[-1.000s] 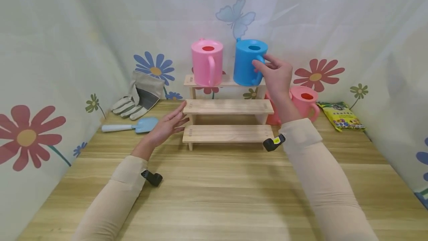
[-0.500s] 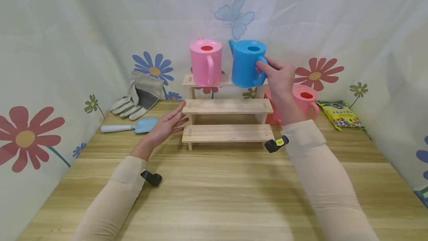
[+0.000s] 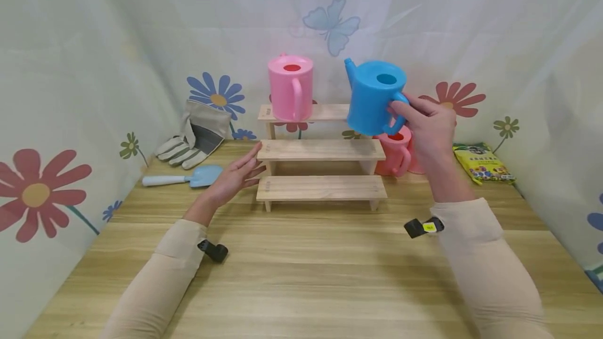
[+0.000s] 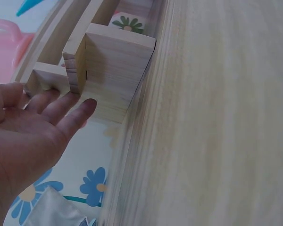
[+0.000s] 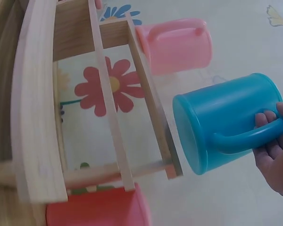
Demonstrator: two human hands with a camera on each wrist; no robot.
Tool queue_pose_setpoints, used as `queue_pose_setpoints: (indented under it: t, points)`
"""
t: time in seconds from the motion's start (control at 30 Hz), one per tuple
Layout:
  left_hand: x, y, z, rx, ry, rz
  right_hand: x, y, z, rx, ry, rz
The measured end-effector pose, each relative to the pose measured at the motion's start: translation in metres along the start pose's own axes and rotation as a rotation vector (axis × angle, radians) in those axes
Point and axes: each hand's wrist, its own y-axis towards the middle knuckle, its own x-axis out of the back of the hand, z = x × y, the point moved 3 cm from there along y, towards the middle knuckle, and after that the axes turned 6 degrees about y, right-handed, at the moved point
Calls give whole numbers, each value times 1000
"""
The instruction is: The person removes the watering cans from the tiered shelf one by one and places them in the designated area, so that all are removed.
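My right hand (image 3: 431, 124) grips the handle of a blue watering can (image 3: 374, 98), its spout pointing up and left. In the right wrist view the blue can's base (image 5: 186, 134) is off the top shelf, with a gap between them. A pink watering can (image 3: 291, 90) stands on the left of the top step of a wooden three-step stand (image 3: 320, 149). With fingers extended, my left hand (image 3: 231, 179) touches the stand's left side at the middle step. The left wrist view shows its fingertips (image 4: 87, 104) at the board ends.
Behind and right of the stand, pink watering cans (image 3: 394, 158) sit on the wooden table (image 3: 301, 276), partly covered by my right arm. Farther right lies a yellow packet (image 3: 482, 164). Work gloves (image 3: 195, 135) and a blue trowel (image 3: 204, 176) lie at the left.
The blue watering can has come off the top step and moved right and toward me in my right hand. My left hand has stayed at the stand.
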Motion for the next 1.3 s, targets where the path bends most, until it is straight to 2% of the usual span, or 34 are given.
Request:
queue_pose_setpoints:
  t: [0.13, 0.37, 0.57, 0.67, 0.8, 0.93, 1.03, 1.3]
  points:
    - [1, 0, 1, -8, -4, 3, 23, -12, 2, -20, -27, 1]
    - [1, 2, 1, -12, 11, 14, 63, -32, -4, -35, 63, -13]
    - [0, 5, -1, -13, 16, 18, 94, -45, -12, -45, -42, -54]
    - [0, 3, 0, -12, 22, 13, 103, -47, -17, -51, -15, -20]
    - [1, 1, 2, -13, 31, 11, 113, -48, -23, -69, 119, 69]
    - [2, 1, 3, -17, 19, 17, 122, -49, -28, -136, 202, 150]
    - [3, 0, 3, -16, 12, 16, 126, -51, -34, -197, 176, 174]
    - [4, -1, 3, -15, 7, 15, 129, -59, -56, -291, -61, 128]
